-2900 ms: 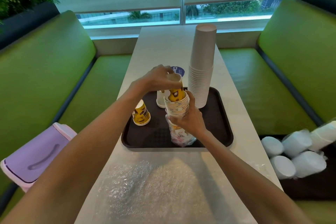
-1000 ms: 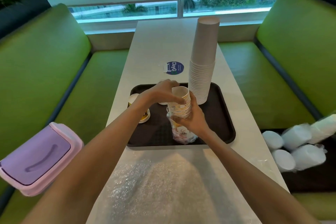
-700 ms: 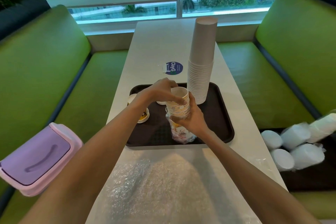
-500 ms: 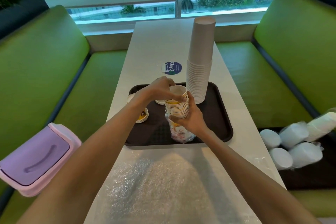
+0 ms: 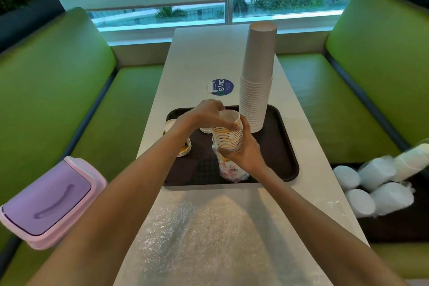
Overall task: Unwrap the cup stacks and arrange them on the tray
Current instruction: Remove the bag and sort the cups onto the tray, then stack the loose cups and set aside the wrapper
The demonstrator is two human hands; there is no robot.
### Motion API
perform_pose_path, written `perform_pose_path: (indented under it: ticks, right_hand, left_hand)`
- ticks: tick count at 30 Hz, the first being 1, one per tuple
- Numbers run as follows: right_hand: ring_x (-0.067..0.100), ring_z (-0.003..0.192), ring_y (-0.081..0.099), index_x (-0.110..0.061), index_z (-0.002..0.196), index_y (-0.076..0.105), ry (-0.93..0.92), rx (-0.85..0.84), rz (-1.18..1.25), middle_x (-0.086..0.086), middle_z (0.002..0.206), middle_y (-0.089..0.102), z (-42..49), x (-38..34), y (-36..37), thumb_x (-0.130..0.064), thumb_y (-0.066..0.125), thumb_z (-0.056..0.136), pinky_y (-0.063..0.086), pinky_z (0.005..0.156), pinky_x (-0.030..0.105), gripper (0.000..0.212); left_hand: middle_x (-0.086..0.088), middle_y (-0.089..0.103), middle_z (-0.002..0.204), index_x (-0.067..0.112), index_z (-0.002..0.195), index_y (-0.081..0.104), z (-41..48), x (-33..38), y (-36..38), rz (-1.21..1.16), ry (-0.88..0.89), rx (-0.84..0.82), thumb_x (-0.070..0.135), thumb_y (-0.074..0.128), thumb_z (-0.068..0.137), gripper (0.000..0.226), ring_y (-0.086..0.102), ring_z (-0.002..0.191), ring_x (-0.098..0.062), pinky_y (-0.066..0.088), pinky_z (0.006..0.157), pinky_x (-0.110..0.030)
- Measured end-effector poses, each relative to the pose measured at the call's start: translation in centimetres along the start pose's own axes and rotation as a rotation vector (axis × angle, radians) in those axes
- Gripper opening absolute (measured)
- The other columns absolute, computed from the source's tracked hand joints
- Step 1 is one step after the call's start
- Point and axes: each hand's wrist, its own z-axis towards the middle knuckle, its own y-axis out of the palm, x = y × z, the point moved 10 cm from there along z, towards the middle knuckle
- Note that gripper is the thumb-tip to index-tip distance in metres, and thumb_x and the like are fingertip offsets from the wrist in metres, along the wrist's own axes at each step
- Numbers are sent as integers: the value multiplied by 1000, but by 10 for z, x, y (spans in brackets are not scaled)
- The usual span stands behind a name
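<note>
Head view. Right hand (image 5: 245,154) curled round the lower part of a printed cup stack (image 5: 228,139), thumb on the right side, fingers round the front. Left hand (image 5: 204,114) coming in from the left and pinching the top cup (image 5: 228,115) at its rim, thumb laid across the rings just below. Top cup raised a little out of the stack, open mouth up. Clear plastic wrap (image 5: 231,169) bunched round the bottom cups, hanging below the right hand. Stack upright over the near half of the dark tray (image 5: 286,146); whether the wrap touches the tray floor, impossible to tell.

On the tray's far right corner, a tall stack of plain cups (image 5: 257,81), upside down. On its left edge, a single yellow cup (image 5: 184,146), partly hidden behind the left forearm; beside the left hand, another small cup (image 5: 205,130), mostly hidden.

Tray lying on a long white desk (image 5: 209,53). Beyond the tray, a round blue sticker (image 5: 223,87). On the near end of the desk, a sheet of bubble wrap (image 5: 197,227). On the right green seat, wrapped white cup stacks (image 5: 380,176) lying on their sides. On the left seat, a lilac bin (image 5: 46,202).
</note>
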Motion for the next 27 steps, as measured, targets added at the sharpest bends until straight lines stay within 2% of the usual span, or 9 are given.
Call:
perform_pose_path:
  ticks: [4,6,9,13,17,21,23,25,27]
  right_hand:
    - [23,132,45,-27,149,11,-11,-1,-13,4,145,43,2,-1,-1,-39,81,73,39,106,40,104]
    - [23,130,47,-27,149,11,-16,-11,-18,4,144,44,3,-1,-1,-40,81,72,41,105,40,105]
    - [20,124,52,-25,147,14,-26,-18,-23,3,138,50,5,-1,-3,-38,82,72,42,98,30,103]
    - [12,115,54,-24,143,17,-37,-2,-11,-5,129,52,6,0,-9,-34,83,72,43,94,28,98]
    - [6,111,50,-33,141,13,-13,9,23,-13,125,47,6,4,-13,-36,83,71,44,96,31,98]
    - [9,117,49,-35,142,9,11,-2,37,-5,133,47,6,6,-9,-48,78,65,44,98,34,104]
    - [11,119,50,-36,143,8,20,-6,35,-6,134,46,7,7,-7,-51,78,64,45,100,36,106]
    - [15,124,49,-40,140,8,28,-13,34,-2,138,46,7,8,-5,-47,82,65,44,102,38,105]
    - [18,129,45,-40,137,9,32,-16,34,1,142,43,8,10,-5,-37,84,68,41,106,40,102]
  left_hand:
    - [-7,61,118,8,123,55,1,-2,-2,8,-3,27,52,72,75,67,54,96,-17,47,77,-27]
    - [-7,61,116,8,122,56,1,-1,-3,24,2,44,53,71,76,65,54,94,-17,45,72,-25]
    - [-5,60,109,7,120,57,-1,5,-15,-1,35,97,49,71,77,62,52,90,-15,41,61,-17]
    - [0,54,103,5,120,56,-10,5,-49,-71,65,181,43,73,78,59,51,90,-14,41,63,-17]
    - [-1,54,112,11,130,45,-19,-33,-52,-143,-62,42,40,75,77,68,54,101,-19,49,87,-32]
    - [-3,60,99,15,110,52,-31,-56,-27,-143,-147,-127,31,75,79,42,56,84,-13,47,70,-23]
    - [-5,62,99,16,104,56,-36,-63,-18,-158,-156,-151,35,78,72,44,56,87,-16,46,77,-25]
    - [-5,64,97,16,103,58,-36,-76,-23,-276,-154,-56,33,77,68,43,58,90,-18,47,81,-27]
    - [-3,65,101,15,110,55,-36,-99,-42,-421,-156,161,19,79,74,43,61,97,-20,48,87,-29]
